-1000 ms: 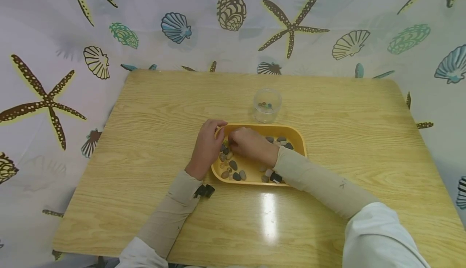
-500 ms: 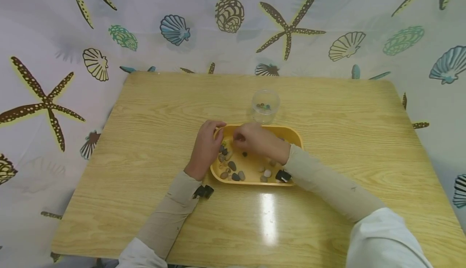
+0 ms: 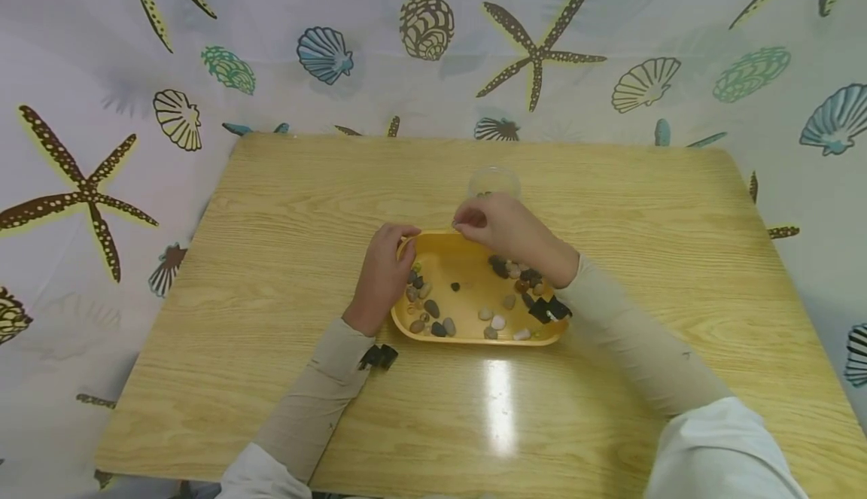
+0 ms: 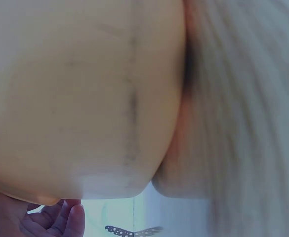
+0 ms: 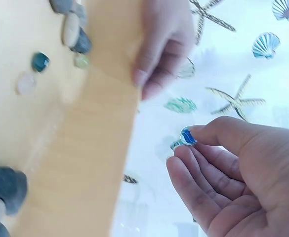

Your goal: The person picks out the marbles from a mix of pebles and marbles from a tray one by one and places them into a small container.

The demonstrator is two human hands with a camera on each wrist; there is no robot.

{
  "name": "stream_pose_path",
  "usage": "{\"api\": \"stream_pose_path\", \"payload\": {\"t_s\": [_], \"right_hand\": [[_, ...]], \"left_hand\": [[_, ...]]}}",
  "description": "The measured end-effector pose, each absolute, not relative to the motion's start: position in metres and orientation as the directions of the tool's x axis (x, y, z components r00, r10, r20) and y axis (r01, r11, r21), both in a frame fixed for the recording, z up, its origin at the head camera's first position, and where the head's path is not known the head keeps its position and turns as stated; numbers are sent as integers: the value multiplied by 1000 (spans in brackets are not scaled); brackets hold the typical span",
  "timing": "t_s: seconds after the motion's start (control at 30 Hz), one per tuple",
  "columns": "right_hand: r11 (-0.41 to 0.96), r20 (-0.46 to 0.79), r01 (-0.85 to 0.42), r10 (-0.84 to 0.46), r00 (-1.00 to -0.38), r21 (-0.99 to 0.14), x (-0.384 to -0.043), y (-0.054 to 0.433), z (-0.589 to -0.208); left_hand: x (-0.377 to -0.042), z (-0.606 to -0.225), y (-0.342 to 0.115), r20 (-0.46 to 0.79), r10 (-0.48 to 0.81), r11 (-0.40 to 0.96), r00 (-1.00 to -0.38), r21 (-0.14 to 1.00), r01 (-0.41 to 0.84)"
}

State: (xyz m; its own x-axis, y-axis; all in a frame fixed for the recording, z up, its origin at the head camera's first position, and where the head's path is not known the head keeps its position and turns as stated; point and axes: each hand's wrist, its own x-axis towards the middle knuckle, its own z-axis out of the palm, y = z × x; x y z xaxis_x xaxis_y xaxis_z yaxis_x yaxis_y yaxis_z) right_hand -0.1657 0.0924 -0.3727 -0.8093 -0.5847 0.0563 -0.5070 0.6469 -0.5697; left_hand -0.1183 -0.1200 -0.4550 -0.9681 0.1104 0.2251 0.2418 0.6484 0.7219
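In the right wrist view, my right hand [image 5: 233, 173] pinches a clear marble with blue swirls [image 5: 187, 136] between thumb and fingertips. The head view places that hand [image 3: 511, 232] over the far rim of a yellow tray [image 3: 470, 307], just in front of a clear round cup [image 3: 494, 177], whose lower part it hides. My left hand [image 3: 381, 281] grips the tray's left end, its thumb at the inner side of the rim. Grey, white and brown pebbles [image 3: 432, 308] lie in the tray, with a small dark green marble [image 5: 40, 62] near its middle.
The tray stands on a wood-grain table [image 3: 325, 183]. A patterned cloth [image 3: 379, 100] with shells and starfish hangs behind and beside it. Dark wrist mounts [image 3: 378, 357] sit on both forearms. More pebbles [image 3: 499, 266] gather at the tray's right end.
My right hand has risen from the left part of the tray, moving right and away to the far rim with a marble. The left hand has stayed on the tray.
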Motion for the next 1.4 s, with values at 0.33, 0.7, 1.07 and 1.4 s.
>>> {"api": "stream_pose_path", "payload": {"t_s": [0.33,0.7,1.07,1.4], "right_hand": [[657,111,-429,-468,-877,-621,-179,120,-362],[673,135,-386,-395,-909,-631,-194,145,-380],[688,134,-402,-410,-902,-604,-202,137,-389],[715,143,-421,-417,-898,-558,-204,128,-394]], "left_hand": [[-119,-455,-120,237,116,635,-964,729,256],[-118,-457,-120,234,116,636,-965,729,253],[-119,-455,-120,218,112,640,-969,730,239],[-118,-454,-120,214,111,647,-971,726,234]]}}
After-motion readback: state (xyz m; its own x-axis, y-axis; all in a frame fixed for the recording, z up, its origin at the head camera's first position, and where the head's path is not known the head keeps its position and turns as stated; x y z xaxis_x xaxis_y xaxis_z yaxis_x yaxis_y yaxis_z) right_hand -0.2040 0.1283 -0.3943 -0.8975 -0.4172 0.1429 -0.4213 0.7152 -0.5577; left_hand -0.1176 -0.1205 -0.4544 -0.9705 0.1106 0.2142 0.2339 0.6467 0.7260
